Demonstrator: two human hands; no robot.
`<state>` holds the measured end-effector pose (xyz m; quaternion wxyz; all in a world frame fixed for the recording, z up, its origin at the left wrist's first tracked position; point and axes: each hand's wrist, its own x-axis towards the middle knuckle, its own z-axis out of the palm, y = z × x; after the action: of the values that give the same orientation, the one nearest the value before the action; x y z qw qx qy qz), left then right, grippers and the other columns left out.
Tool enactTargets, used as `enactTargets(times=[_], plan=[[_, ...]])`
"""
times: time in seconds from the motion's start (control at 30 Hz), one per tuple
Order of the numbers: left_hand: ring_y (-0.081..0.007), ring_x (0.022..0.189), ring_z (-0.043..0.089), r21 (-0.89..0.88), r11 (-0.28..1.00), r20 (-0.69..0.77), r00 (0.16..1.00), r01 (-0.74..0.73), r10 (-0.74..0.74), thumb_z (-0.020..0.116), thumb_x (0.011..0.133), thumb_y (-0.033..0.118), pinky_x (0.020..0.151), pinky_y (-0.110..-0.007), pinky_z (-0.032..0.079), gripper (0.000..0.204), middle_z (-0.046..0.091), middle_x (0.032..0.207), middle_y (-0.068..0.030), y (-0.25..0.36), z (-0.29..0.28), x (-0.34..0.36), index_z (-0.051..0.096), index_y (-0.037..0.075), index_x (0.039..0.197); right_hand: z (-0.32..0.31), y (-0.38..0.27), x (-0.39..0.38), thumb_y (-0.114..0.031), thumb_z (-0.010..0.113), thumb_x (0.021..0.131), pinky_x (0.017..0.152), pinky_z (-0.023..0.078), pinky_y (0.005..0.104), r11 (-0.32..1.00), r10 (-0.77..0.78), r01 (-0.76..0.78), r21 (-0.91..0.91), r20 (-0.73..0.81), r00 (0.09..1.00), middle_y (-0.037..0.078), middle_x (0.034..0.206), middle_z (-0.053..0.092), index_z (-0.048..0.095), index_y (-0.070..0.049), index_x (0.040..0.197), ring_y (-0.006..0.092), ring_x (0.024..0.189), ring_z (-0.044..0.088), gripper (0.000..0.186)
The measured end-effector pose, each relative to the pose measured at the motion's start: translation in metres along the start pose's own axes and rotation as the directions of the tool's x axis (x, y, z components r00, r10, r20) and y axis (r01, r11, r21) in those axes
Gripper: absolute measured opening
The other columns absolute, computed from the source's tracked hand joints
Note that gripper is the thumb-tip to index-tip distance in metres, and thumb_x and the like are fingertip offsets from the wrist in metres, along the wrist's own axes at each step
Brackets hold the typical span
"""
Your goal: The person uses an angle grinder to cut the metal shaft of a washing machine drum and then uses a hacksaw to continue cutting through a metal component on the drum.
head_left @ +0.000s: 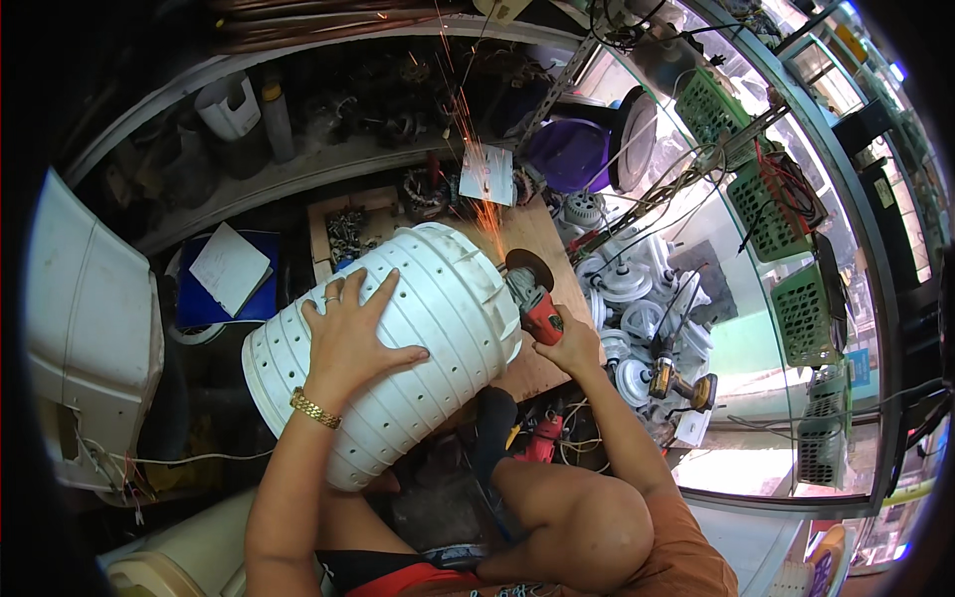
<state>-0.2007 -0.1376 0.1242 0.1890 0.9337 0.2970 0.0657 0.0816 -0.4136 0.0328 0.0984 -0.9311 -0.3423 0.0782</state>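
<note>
A white perforated washing machine drum (438, 308) lies tilted on its side across my lap, its ribbed end toward the upper right. My left hand (356, 338) presses on its side with fingers spread, a gold band at the wrist. In my right hand (573, 344) is a red and grey angle grinder (540, 314), held by its body. Its brown disc (529, 267) meets the drum's ribbed end rim, and orange sparks (484, 211) fly up and away from there. The exact contact point is partly hidden by the rim.
A wooden board (542, 239) lies beyond the drum, with a tray of screws (345, 234) at its left. White plastic parts (622, 279) and a cordless drill (682, 384) sit at right. A red power tool (544, 438) lies by my leg. Green baskets (771, 209) hang at right.
</note>
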Motion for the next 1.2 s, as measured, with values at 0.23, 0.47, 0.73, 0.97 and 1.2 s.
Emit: enactTargets(times=[0.23, 0.47, 0.73, 0.97, 1.2], plan=[[-0.0388, 0.142, 0.039, 0.016, 1.000, -0.002, 1.000, -0.003, 0.003, 0.086, 0.055, 0.070, 0.106, -0.071, 0.026, 0.114, 0.045, 0.154, -0.0193, 0.001, -0.003, -0.001, 0.050, 0.027, 0.154, -0.002, -0.002, 0.000, -0.045, 0.084, 0.063, 0.076, 0.057, 0.0481, 0.999, -0.028, 0.027, -0.019, -0.019, 0.999, 0.019, 0.095, 0.075, 0.056, -0.017, 0.137, 0.0387, 0.089, 0.073, 0.084], [-0.0394, 0.142, 0.040, 0.003, 1.000, 0.004, 1.000, 0.000, 0.000, 0.086, 0.055, 0.069, 0.107, -0.073, 0.026, 0.113, 0.045, 0.154, -0.0198, 0.005, -0.004, -0.004, 0.051, 0.026, 0.153, 0.002, 0.001, -0.003, -0.046, 0.084, 0.063, 0.077, 0.057, 0.0480, 1.000, -0.006, 0.006, 0.003, -0.004, 1.000, 0.019, 0.095, 0.074, 0.056, -0.017, 0.138, 0.0385, 0.091, 0.073, 0.085], [-0.0396, 0.141, 0.040, 0.003, 1.000, -0.004, 1.000, 0.002, -0.002, 0.087, 0.055, 0.067, 0.107, -0.070, 0.027, 0.113, 0.045, 0.154, -0.0200, 0.007, -0.005, -0.005, 0.051, 0.025, 0.153, -0.002, 0.000, -0.004, -0.045, 0.084, 0.063, 0.076, 0.057, 0.0481, 1.000, -0.016, 0.016, 0.006, -0.007, 1.000, 0.019, 0.095, 0.075, 0.057, -0.017, 0.137, 0.0389, 0.089, 0.073, 0.083], [-0.0398, 0.141, 0.040, -0.004, 1.000, 0.006, 1.000, 0.008, -0.008, 0.088, 0.055, 0.066, 0.108, -0.066, 0.027, 0.112, 0.045, 0.154, -0.0202, 0.007, -0.005, -0.005, 0.052, 0.025, 0.153, 0.000, 0.001, -0.005, -0.044, 0.084, 0.062, 0.077, 0.056, 0.0483, 1.000, 0.007, -0.006, 0.026, -0.009, 1.000, 0.019, 0.096, 0.075, 0.058, -0.017, 0.136, 0.0389, 0.089, 0.073, 0.083], [-0.0402, 0.143, 0.038, 0.103, 0.994, -0.113, 0.992, -0.047, 0.059, 0.087, 0.060, 0.062, 0.109, -0.066, 0.026, 0.106, 0.043, 0.155, -0.0192, 0.018, -0.009, -0.008, 0.053, 0.017, 0.150, 0.004, 0.029, -0.017, -0.047, 0.087, 0.062, 0.082, 0.056, 0.0453, 0.973, 0.039, -0.016, 0.228, -0.094, 0.995, 0.019, 0.105, 0.074, 0.059, -0.011, 0.133, 0.0368, 0.095, 0.072, 0.084]])
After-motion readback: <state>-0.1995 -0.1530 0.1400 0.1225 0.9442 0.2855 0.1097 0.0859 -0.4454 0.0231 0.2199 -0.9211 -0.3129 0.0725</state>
